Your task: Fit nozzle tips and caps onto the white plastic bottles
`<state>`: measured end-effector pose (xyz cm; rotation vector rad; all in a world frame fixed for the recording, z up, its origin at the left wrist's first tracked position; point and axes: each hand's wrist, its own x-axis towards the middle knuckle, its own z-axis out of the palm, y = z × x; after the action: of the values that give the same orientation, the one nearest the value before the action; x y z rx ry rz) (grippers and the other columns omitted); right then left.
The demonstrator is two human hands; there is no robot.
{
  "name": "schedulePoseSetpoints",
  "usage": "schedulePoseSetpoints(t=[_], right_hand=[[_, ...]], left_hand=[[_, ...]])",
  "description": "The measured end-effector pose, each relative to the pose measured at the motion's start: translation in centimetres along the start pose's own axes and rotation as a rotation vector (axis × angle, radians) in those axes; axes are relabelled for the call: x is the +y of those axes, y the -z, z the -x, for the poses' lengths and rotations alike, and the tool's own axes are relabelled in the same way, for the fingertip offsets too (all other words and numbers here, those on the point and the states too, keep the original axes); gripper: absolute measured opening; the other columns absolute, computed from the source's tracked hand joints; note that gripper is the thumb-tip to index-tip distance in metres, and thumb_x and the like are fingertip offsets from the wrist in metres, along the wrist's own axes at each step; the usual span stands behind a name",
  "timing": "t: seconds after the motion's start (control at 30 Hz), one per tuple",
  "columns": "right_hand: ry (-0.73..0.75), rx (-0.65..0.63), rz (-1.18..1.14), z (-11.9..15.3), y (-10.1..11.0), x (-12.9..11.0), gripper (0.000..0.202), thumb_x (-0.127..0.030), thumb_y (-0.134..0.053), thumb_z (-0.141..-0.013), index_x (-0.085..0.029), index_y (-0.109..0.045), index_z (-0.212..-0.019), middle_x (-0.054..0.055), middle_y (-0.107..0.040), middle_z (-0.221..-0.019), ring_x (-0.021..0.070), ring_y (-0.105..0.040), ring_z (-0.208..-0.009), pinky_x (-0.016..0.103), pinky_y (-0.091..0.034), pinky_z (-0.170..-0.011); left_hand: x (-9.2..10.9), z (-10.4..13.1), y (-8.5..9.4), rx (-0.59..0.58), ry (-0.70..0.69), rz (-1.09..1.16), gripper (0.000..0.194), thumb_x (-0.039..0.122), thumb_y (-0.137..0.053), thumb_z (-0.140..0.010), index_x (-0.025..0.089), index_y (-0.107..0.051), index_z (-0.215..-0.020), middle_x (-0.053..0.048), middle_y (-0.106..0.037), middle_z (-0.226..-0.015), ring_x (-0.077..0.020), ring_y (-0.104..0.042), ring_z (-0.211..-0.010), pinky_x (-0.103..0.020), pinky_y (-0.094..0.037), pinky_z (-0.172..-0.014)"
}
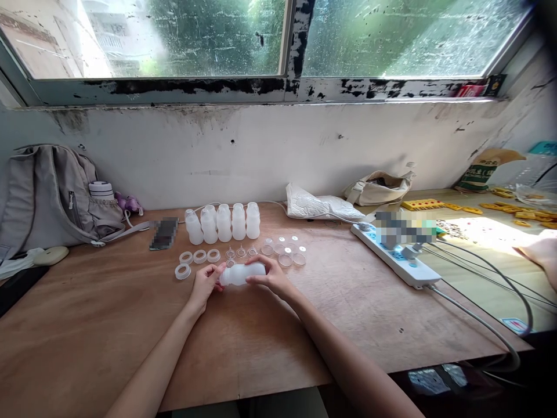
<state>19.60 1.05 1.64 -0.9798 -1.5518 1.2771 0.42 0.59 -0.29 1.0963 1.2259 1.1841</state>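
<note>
A frosted white baby bottle (237,275) lies sideways between my hands, just above or on the wooden table. My left hand (206,287) is closed around its neck end, on the left. Gripping the other end is my right hand (275,279), with thumb and fingers on opposite sides. Several similar frosted bottles (224,225) stand upright in a row behind. Screw rings (199,256) lie beyond my left hand. Clear bottle nipples (241,252) sit right behind the held bottle, one partly covered by it. Round clear caps (285,259) and small white discs (282,239) are beyond my right hand.
A white power strip (395,255) with plugs and cables crosses the right side. A phone (164,233) and a grey backpack (52,197) are at left. A white plastic package (322,206) and cloth bag (378,188) lie by the wall. Another person's hand (539,253) shows far right.
</note>
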Motion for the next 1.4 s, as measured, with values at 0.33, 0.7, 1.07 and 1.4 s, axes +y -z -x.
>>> schedulePoseSetpoints(t=[0.33,0.7,1.07,1.4], right_hand=[[-0.296,0.093,-0.21,-0.8,0.0,1.6,0.026,-0.042,-0.058,-0.069,-0.017,-0.052,-0.076,-0.002,-0.054,-0.049,0.0105,-0.048,-0.033,0.018,-0.033,-0.026],[-0.167,0.057,-0.14,-0.5,-0.2,0.9,0.023,-0.037,-0.059,-0.069,-0.017,-0.054,-0.078,-0.002,-0.054,-0.057,0.0084,-0.048,-0.039,0.017,-0.036,-0.031],[-0.208,0.087,-0.174,-0.6,-0.2,1.4,0.025,-0.041,-0.056,-0.069,-0.017,-0.053,-0.076,-0.004,-0.051,-0.047,0.0095,-0.046,-0.032,0.018,-0.032,-0.026],[-0.223,0.096,-0.199,-0.7,-0.1,1.7,0.025,-0.04,-0.056,-0.07,-0.016,-0.052,-0.075,-0.003,-0.051,-0.047,0.009,-0.045,-0.031,0.017,-0.031,-0.025]], left_hand=[[0.8,0.1,-0.3,-0.155,-0.224,0.101,0.038,0.023,-0.07,-0.057,0.018,-0.061,-0.093,-0.008,-0.055,-0.111,-0.0221,-0.049,-0.105,-0.031,-0.041,-0.085],[1.2,-0.1,0.4,-0.101,-0.119,0.083,0.039,0.028,-0.07,-0.057,0.016,-0.059,-0.092,-0.008,-0.06,-0.096,-0.0195,-0.056,-0.09,-0.026,-0.045,-0.072],[1.3,0.5,-0.4,-0.151,-0.162,0.055,0.038,0.028,-0.072,-0.056,0.017,-0.06,-0.09,-0.008,-0.06,-0.1,-0.0203,-0.055,-0.092,-0.026,-0.043,-0.076],[1.2,0.5,-0.4,-0.175,-0.132,0.176,0.039,0.021,-0.073,-0.057,0.018,-0.06,-0.094,-0.007,-0.058,-0.106,-0.0199,-0.052,-0.099,-0.026,-0.041,-0.082]])
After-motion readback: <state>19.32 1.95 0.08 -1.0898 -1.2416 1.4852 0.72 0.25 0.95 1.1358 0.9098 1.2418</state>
